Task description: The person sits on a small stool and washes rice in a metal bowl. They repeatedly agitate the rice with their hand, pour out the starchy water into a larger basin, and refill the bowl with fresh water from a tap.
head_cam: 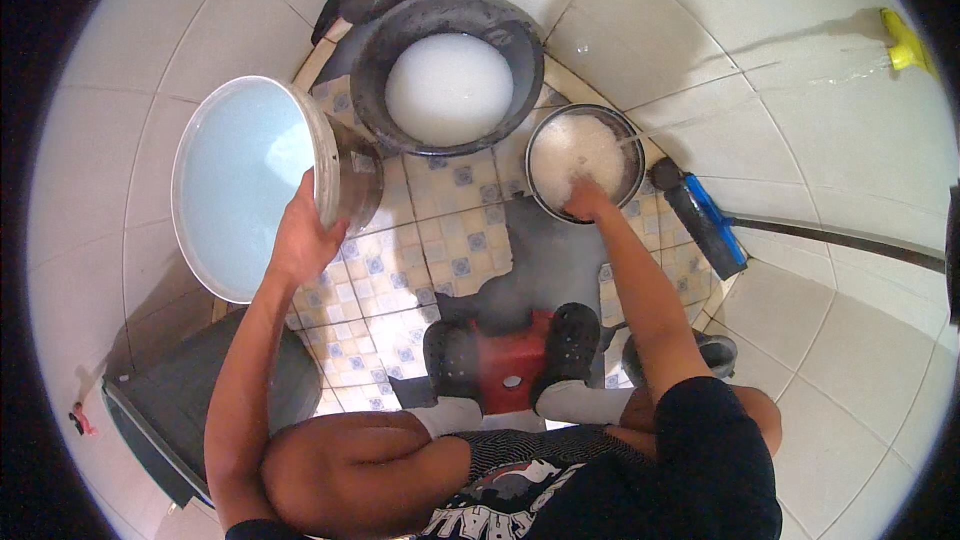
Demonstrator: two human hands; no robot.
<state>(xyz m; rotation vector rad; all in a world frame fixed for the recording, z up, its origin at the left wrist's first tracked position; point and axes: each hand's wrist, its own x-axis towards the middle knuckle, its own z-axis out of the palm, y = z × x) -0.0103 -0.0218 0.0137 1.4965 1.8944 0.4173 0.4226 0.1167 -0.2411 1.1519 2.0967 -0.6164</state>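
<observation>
My left hand (pixel 309 229) grips the near rim of a large pale bucket (pixel 324 157), with the thumb outside it and the fingers over its edge. Bluish-white water (pixel 240 187) fills the bucket close to the brim. My right hand (pixel 589 199) is dipped into a dark-rimmed round pot (pixel 531 169), its fingers hidden under whitish, frothy contents (pixel 574 139). A thin stream of water reaches the pot from a yellow spout (pixel 909 49) on the right wall. Beyond my hands stands a wide black basin (pixel 375 82) with white sudsy liquid (pixel 450 90).
A blue-and-black floor squeegee (pixel 705 217) leans at the right. Under my black clogs (pixel 574 334) lies a red plastic piece (pixel 514 360). A dark grey tub (pixel 217 382) stands at the lower left. The checkered tile floor (pixel 457 240) has wet-looking grey patches.
</observation>
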